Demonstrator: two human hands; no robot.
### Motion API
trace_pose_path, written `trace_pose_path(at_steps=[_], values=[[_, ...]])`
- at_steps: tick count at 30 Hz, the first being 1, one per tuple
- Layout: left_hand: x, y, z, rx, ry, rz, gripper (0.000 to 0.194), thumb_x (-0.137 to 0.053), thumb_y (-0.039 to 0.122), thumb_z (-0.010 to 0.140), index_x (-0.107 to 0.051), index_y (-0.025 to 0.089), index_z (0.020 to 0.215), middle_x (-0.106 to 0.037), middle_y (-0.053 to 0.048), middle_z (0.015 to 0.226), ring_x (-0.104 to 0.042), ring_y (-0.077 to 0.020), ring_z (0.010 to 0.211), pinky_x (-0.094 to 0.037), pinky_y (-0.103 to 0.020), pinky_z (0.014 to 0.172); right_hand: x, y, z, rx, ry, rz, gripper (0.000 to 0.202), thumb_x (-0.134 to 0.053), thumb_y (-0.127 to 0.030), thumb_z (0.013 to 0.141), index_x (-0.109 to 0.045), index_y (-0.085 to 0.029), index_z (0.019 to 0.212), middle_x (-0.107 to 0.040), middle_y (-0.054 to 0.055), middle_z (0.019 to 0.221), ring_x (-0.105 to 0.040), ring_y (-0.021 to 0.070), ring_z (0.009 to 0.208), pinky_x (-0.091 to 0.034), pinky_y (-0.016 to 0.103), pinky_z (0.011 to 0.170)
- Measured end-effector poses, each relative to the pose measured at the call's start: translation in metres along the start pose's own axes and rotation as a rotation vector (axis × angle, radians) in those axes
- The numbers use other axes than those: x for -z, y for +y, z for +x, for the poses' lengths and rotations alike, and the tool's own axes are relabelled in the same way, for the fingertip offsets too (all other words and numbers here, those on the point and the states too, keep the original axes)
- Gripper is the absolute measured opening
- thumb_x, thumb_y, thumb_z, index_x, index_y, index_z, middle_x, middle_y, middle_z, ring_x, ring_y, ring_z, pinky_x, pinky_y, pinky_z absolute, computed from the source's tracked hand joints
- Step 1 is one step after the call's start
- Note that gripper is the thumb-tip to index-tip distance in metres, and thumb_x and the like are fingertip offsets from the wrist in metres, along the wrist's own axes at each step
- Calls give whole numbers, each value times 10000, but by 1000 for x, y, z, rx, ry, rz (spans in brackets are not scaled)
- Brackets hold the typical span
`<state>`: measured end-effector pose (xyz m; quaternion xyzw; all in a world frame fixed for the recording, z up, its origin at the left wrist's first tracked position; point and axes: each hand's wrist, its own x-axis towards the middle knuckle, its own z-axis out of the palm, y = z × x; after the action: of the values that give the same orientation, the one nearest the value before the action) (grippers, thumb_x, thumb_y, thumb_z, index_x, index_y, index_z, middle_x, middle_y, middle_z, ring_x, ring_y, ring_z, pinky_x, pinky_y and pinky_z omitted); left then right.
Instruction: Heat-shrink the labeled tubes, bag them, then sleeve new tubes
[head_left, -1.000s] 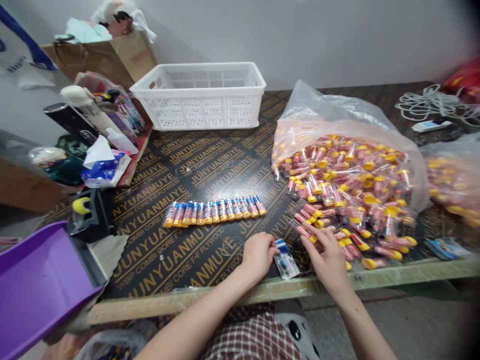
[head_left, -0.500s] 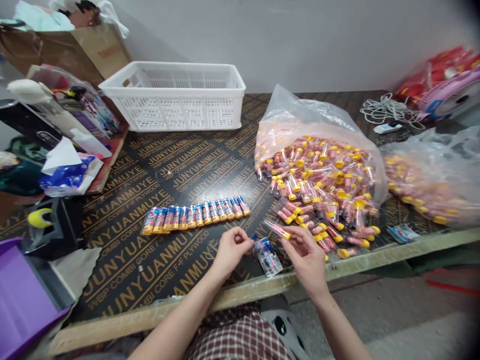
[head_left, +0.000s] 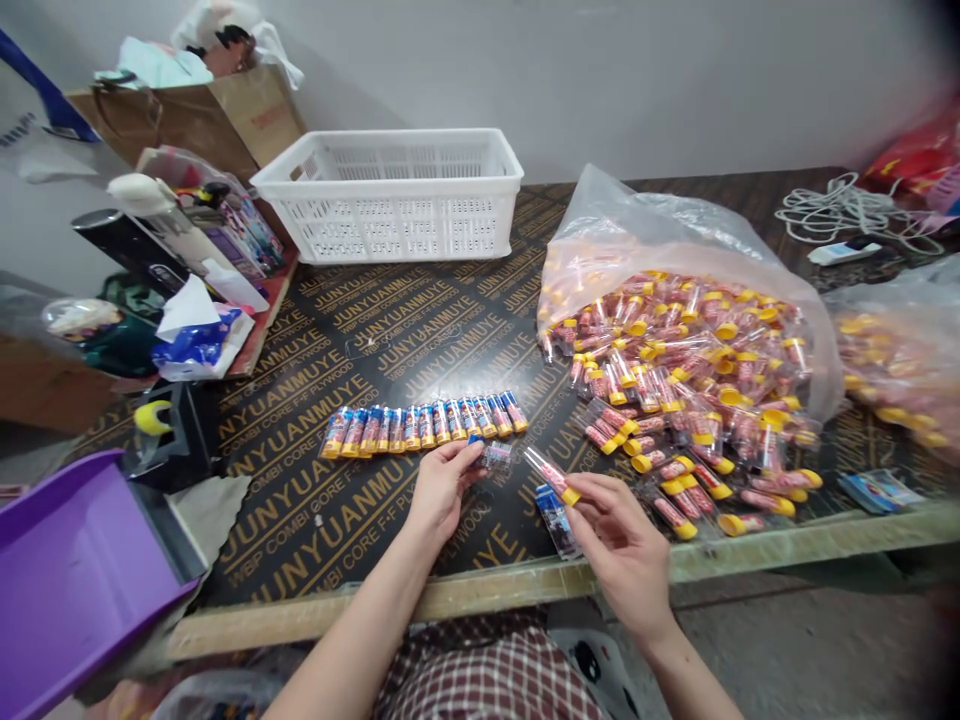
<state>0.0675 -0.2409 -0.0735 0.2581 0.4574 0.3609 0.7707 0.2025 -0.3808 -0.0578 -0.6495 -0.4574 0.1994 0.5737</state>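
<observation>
My left hand (head_left: 442,485) pinches a small clear printed wrapper (head_left: 496,457) with a blue end, raised above the table. In my right hand (head_left: 619,530) is a clear tube with a yellow cap (head_left: 551,474) and reddish contents, its clear end pointing toward the wrapper, apart from it. Below the tube lies a stack of blue printed wrappers (head_left: 555,522) near the table edge. A row of tubes in blue wrappers (head_left: 424,425) lies beyond my left hand. To the right, many yellow-capped tubes (head_left: 690,380) spill from a plastic bag (head_left: 592,230).
A white basket (head_left: 401,215) stands at the back. On the left are a tape dispenser (head_left: 180,440), a purple dustpan (head_left: 90,570) and a tissue pack (head_left: 202,340). Another bag of tubes (head_left: 900,360), more wrappers (head_left: 877,492) and a white cable (head_left: 847,215) are on the right.
My left hand has lifted a wrapper off the stack and moved it up and left. My right hand still holds the tube. The view has shifted left.
</observation>
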Motion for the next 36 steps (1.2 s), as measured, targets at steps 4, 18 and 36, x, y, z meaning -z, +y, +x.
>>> trace_pose_path(at_steps=[4, 18, 36], values=[[2, 0, 0, -26, 49, 1, 359, -842, 348, 451, -675, 106, 657, -648, -8, 627, -555, -76, 545, -475, -205, 550, -3, 5, -5, 26, -22, -32, 270, -550, -173, 834, -617, -268, 1078, -540, 79, 1088, -562, 199, 988, -540, 341, 800], [-4, -2, -11, -51, -36, 63, 301, -802, 335, 552, -649, 113, 686, -629, -2, 663, -569, -88, 607, -488, -209, 587, -9, 5, -6, 157, -198, -148, 343, -498, -119, 835, -606, -279, 1119, -575, 68, 1079, -568, 201, 1002, -489, 361, 862], [-13, -13, -40, 229, -357, 201, 355, -821, 340, 538, -635, 94, 715, -635, -16, 627, -570, -95, 542, -465, -211, 546, -9, 14, 4, 203, -419, -21, 810, -506, -55, 617, -300, -246, 1377, -382, 81, 1376, -370, 274, 1275, -354, 474, 1056]])
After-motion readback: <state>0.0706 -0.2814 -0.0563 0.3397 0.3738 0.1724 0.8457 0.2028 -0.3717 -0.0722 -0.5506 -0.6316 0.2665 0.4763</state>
